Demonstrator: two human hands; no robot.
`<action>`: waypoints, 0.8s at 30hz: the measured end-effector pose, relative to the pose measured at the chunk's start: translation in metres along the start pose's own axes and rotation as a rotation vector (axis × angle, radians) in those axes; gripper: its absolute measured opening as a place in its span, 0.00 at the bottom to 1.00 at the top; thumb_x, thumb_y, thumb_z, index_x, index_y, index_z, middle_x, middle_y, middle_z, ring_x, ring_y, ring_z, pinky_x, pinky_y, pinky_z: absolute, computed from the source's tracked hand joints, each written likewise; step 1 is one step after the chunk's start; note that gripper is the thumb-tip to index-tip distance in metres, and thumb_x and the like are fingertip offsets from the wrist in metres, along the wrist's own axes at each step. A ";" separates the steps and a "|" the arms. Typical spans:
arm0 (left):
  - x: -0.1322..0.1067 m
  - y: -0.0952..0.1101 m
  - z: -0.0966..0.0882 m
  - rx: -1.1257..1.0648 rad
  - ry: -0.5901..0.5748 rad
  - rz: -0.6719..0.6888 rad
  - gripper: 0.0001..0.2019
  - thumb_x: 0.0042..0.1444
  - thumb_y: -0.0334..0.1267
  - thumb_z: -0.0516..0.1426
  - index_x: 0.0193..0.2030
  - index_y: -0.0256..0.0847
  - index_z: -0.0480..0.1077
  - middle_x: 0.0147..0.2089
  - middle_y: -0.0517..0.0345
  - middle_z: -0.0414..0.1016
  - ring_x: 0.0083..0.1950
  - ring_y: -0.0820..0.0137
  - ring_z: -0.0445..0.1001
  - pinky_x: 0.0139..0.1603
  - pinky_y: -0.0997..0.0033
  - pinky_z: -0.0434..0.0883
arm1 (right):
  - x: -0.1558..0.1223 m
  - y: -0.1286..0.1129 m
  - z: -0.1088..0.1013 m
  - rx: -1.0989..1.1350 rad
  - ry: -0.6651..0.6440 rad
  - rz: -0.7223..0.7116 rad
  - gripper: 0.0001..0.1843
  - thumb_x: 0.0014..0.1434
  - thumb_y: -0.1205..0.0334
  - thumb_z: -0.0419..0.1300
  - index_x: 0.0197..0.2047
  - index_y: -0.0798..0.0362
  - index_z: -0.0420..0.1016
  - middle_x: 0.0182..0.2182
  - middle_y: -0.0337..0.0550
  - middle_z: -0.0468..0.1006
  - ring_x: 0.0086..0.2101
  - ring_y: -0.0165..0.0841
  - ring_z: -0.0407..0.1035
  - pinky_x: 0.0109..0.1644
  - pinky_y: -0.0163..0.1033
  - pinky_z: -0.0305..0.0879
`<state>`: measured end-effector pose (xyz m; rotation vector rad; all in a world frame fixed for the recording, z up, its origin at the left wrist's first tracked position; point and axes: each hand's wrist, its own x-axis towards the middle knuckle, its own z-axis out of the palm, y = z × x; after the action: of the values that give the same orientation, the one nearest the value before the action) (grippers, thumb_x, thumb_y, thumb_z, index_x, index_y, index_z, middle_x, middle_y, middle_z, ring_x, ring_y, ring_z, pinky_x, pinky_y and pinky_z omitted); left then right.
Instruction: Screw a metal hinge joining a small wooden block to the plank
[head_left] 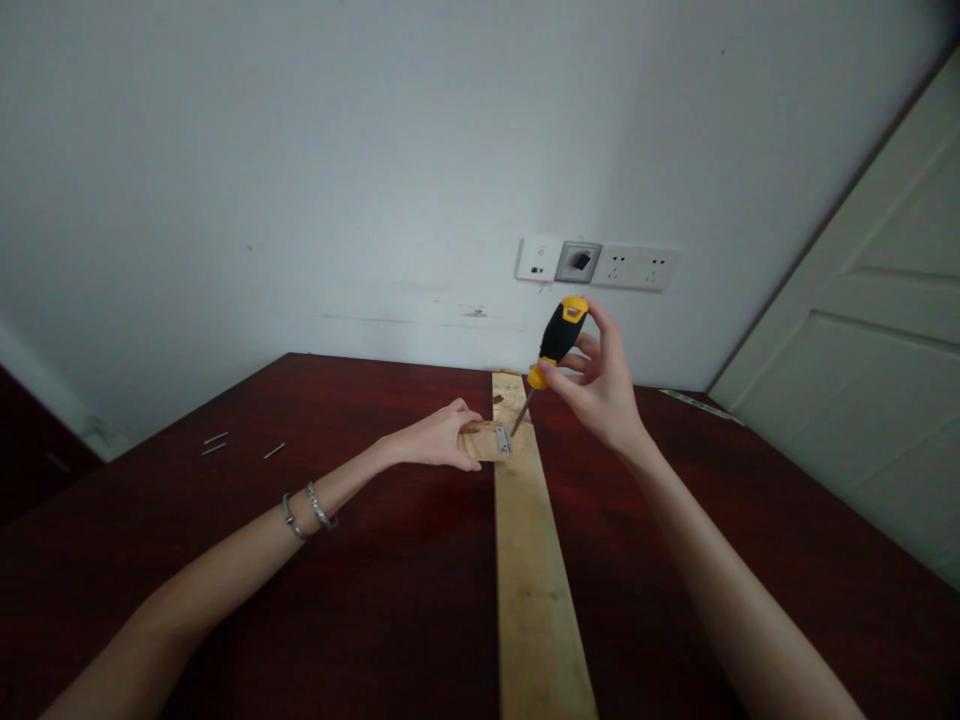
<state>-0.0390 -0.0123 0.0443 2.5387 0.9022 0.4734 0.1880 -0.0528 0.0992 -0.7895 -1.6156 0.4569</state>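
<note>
My right hand point(596, 375) grips a screwdriver point(561, 332) with a black and yellow handle. Its shaft slants down to the left, the tip at or close to a small metal hinge or bracket point(503, 440); contact is hard to make out. That metal piece lies on the end of a small wooden block point(480, 447). My left hand point(439, 437) is closed around the block's left end, with bracelets at the wrist. Under the block's right end runs a long pale wooden board point(529, 560), stretching from near the wall toward me.
Several loose screws or nails point(274, 451) lie at the left on the dark red tabletop point(390, 600). A white wall point(337, 180) rises behind, with sockets point(637, 267) above the table edge. A pale door point(885, 330) stands at the right.
</note>
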 end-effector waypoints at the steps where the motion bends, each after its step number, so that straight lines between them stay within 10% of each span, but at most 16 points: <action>1: 0.000 0.000 0.000 0.002 -0.001 0.001 0.29 0.40 0.44 0.66 0.50 0.34 0.70 0.45 0.50 0.65 0.46 0.62 0.68 0.50 0.64 0.65 | 0.000 0.001 0.001 0.004 -0.001 0.005 0.45 0.53 0.52 0.62 0.66 0.40 0.40 0.51 0.48 0.68 0.38 0.33 0.73 0.38 0.40 0.75; 24: 0.000 0.000 0.003 -0.003 -0.007 -0.013 0.30 0.40 0.43 0.66 0.52 0.37 0.69 0.44 0.52 0.64 0.44 0.63 0.68 0.50 0.63 0.66 | -0.003 0.009 0.008 -0.018 -0.052 -0.017 0.42 0.55 0.52 0.61 0.66 0.39 0.41 0.44 0.43 0.68 0.32 0.29 0.71 0.33 0.36 0.75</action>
<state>-0.0378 -0.0124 0.0421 2.5292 0.9146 0.4618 0.1831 -0.0474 0.0891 -0.7824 -1.6753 0.4541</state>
